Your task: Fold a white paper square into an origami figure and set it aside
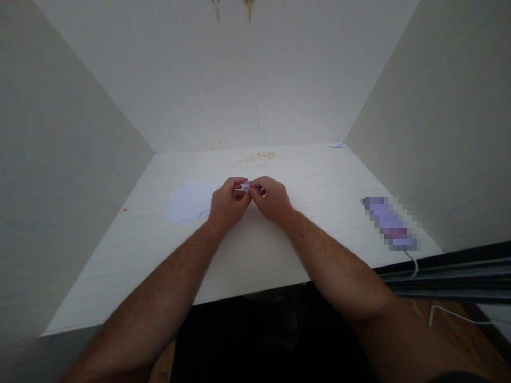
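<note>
My left hand [228,203] and my right hand [271,199] meet over the middle of the white table [279,250]. Both pinch a small folded piece of pale lilac paper [246,185] between their fingertips, just above the tabletop. The fingers of both hands are curled closed round it. Most of the paper is hidden by the fingers. Just left of my left hand lie loose sheets of pale paper [187,202], flat on the table.
White walls close in the table on the left, back and right. A small folded paper figure [337,144] sits in the far right corner. A blurred-out flat device [390,223] with a white cable [411,261] lies at the right. A brownish stain [261,156] marks the back.
</note>
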`<state>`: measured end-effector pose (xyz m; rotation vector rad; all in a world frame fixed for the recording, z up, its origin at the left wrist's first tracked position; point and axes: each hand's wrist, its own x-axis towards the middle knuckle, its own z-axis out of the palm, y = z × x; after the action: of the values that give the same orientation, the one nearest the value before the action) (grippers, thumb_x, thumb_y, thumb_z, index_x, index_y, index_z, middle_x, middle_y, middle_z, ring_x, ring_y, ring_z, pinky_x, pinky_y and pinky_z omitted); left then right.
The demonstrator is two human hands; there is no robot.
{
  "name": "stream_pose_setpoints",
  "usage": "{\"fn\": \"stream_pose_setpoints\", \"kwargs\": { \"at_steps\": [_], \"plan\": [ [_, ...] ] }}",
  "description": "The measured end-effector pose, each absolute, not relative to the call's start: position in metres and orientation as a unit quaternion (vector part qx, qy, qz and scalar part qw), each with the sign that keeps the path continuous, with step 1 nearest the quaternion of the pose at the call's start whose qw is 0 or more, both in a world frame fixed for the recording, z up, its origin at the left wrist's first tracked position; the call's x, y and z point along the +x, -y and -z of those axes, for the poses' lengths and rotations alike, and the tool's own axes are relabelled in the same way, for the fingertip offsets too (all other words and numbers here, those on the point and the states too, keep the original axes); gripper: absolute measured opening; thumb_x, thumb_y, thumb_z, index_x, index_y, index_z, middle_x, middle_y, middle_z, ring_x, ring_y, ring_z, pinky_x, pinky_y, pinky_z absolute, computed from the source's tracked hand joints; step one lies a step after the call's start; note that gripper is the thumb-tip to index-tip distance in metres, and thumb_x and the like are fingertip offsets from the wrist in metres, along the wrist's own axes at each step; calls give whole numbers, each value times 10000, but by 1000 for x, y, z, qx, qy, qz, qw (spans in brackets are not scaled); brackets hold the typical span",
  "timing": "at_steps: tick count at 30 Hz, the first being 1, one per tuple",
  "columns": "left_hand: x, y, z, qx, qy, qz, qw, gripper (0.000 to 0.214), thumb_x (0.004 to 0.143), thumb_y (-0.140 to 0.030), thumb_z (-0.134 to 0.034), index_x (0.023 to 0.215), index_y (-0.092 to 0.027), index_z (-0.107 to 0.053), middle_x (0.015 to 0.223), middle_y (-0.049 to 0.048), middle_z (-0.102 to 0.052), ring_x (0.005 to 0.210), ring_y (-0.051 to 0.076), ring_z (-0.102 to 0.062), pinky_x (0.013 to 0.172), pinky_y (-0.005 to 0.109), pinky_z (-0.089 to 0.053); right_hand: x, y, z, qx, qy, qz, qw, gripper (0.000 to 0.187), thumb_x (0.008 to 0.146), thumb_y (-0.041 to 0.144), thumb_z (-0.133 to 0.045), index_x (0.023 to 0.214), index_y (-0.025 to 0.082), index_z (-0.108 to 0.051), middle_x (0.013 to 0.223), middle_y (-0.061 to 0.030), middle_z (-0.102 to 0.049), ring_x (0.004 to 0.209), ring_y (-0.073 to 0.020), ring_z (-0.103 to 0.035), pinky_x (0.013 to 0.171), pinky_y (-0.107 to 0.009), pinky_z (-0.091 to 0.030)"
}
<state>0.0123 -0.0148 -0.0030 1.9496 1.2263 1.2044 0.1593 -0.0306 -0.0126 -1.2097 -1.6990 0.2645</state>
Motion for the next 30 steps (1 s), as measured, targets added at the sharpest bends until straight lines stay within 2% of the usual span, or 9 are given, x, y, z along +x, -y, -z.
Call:
{"fn": "stream_pose_setpoints", "kwargs": {
  "at_steps": [4,10,13,18,20,30],
  "plan": [
    [13,18,0,722,-450,-449,271,386,736,-233,-724,1101,-193,-607,859,34,-734,687,141,-704,639,235,-555,158,31,12,-500,688,-107,515,77,817,165,-569,761,217,-563,815,-29,-618,774,-158,-570,685,-294,-487],
    [14,19,-4,728,-440,-451,270,372,736,-182,-718,1084,-188,-588,834,20,-716,718,145,-712,693,244,-569,157,32,10,-499,689,-76,520,123,819,168,-569,718,221,-522,748,-15,-590,748,-163,-535,734,-331,-467],
    [14,18,-4,730,-436,-454,267,387,744,-184,-709,1109,-187,-580,898,31,-713,723,139,-710,691,239,-575,157,32,10,-497,688,-109,517,111,833,179,-552,736,221,-518,752,-10,-587,727,-151,-537,696,-309,-460],
    [13,14,2,714,-427,-475,286,452,745,-186,-700,1179,-213,-572,1151,65,-656,743,118,-706,675,224,-583,156,34,10,-500,681,-136,517,103,843,194,-548,750,219,-512,750,-3,-588,706,-141,-539,669,-295,-454],
    [12,13,4,708,-421,-481,299,490,737,-179,-707,1205,-219,-566,1186,68,-638,745,114,-703,670,216,-583,156,35,10,-500,683,-134,515,107,844,194,-553,746,216,-516,735,0,-592,690,-137,-535,659,-292,-443],
    [14,13,4,715,-423,-485,273,441,738,-91,-659,1162,-190,-591,1075,48,-678,673,73,-660,610,182,-557,155,36,10,-506,693,-122,499,84,851,218,-558,770,198,-565,719,17,-615,643,-110,-519,634,-255,-403]
  ]
}}
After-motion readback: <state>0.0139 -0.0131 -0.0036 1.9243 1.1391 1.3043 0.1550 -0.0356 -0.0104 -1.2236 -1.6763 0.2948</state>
